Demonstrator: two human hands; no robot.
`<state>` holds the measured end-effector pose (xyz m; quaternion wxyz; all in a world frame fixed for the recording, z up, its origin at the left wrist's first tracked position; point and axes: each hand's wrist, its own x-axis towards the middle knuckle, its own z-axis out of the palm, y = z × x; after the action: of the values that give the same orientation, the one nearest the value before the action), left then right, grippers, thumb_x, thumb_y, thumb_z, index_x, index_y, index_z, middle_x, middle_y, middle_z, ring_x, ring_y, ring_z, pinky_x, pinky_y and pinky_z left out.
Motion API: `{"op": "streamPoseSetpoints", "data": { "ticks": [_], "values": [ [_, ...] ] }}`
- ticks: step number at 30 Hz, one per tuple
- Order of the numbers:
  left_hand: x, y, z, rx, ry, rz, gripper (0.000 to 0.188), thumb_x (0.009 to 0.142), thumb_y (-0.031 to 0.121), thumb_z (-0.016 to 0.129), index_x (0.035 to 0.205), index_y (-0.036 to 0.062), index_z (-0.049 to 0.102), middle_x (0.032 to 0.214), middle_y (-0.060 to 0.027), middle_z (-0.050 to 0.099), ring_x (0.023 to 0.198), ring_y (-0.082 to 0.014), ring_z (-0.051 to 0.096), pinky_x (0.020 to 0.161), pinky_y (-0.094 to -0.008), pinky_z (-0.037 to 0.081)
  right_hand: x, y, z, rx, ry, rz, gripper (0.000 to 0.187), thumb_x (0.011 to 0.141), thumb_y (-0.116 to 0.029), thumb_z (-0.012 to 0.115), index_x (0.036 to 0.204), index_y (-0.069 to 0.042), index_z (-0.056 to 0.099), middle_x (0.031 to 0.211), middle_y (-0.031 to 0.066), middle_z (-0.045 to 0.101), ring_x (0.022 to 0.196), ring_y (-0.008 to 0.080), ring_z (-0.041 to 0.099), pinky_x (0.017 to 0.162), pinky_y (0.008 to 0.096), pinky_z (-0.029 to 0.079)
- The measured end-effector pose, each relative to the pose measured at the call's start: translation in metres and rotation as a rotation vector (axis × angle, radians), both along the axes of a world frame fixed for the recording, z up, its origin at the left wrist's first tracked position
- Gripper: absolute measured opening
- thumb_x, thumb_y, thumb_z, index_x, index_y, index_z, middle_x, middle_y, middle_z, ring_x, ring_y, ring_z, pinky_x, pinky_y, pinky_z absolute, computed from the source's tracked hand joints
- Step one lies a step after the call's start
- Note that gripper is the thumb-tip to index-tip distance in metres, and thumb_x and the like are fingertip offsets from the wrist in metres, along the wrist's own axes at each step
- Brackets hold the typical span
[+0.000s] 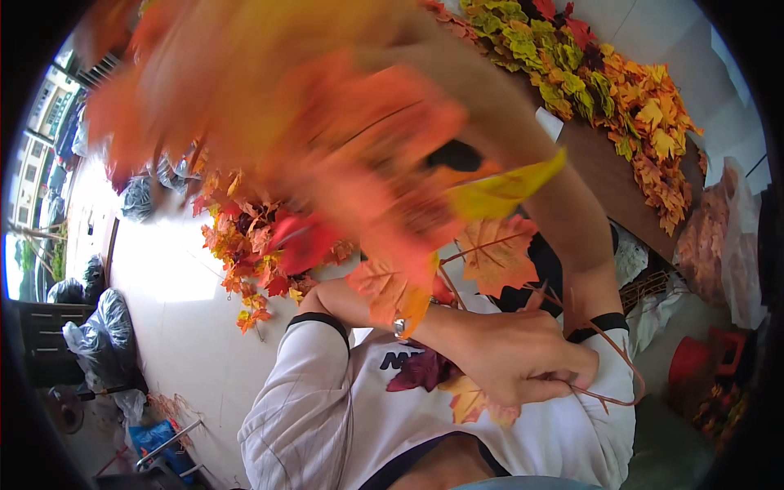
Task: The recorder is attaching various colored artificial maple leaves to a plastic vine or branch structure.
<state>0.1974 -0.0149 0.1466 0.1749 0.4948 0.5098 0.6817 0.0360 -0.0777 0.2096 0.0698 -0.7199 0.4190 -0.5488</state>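
Orange and red fake maple leaves (327,139) fan up close to the camera, their thin brown stems (604,367) running down into the left hand (523,359), whose grip is clamped on them. The right arm (555,188) reaches up into the blurred leaves; I cannot tell its grip.

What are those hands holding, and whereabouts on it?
The left hand grips a bunch of artificial autumn maple leaves by their thin brown stems, low down. The right hand's grip is hidden behind blurred leaves.
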Motion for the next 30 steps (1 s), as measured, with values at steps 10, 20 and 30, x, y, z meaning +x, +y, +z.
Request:
{"op": "streamPoseSetpoints", "data": {
  "ticks": [10, 20, 30],
  "values": [
    [-0.019, -0.014, -0.01, -0.041, 0.065, 0.237, 0.009, 0.082, 0.003, 0.056, 0.091, 0.0035, 0.054, 0.064, -0.0037, 0.057, 0.053, -0.0108, 0.057, 0.046, -0.0251, 0.042, 0.077, -0.053, -0.148, 0.696, -0.262, 0.41, 0.029, 0.086, -0.018, 0.049, 0.112, -0.009, 0.056, 0.091, 0.006, 0.062, 0.078, 0.0119, 0.056, 0.069, 0.0257, 0.044],
    [-0.125, -0.06, -0.09, -0.106, -0.335, 0.879, 0.012, 0.088, 0.007, 0.05, 0.094, -0.0007, 0.044, 0.073, -0.0093, 0.062, 0.059, -0.0036, 0.051, 0.053, -0.0154, 0.041, -0.045, 0.182, -0.208, 0.547, -1.113, -0.155, 0.047, 0.091, -0.039, 0.038, 0.111, 0.001, 0.049, 0.088, 0.0123, 0.061, 0.09, 0.024, 0.059, 0.076, 0.031, 0.045],
    [-0.173, -0.077, -0.117, -0.493, -0.583, 0.383, 0.009, 0.083, 0.006, 0.055, 0.083, -0.0005, 0.049, 0.068, -0.0074, 0.062, 0.05, -0.0065, 0.054, 0.046, -0.0195, 0.043, -0.051, 0.244, -0.209, 0.58, -1.139, -0.33, 0.033, 0.085, -0.02, 0.054, 0.11, 0.001, 0.054, 0.062, 0.0039, 0.056, 0.053, 0.0149, 0.053, 0.05, 0.0269, 0.042]
  ]
}}
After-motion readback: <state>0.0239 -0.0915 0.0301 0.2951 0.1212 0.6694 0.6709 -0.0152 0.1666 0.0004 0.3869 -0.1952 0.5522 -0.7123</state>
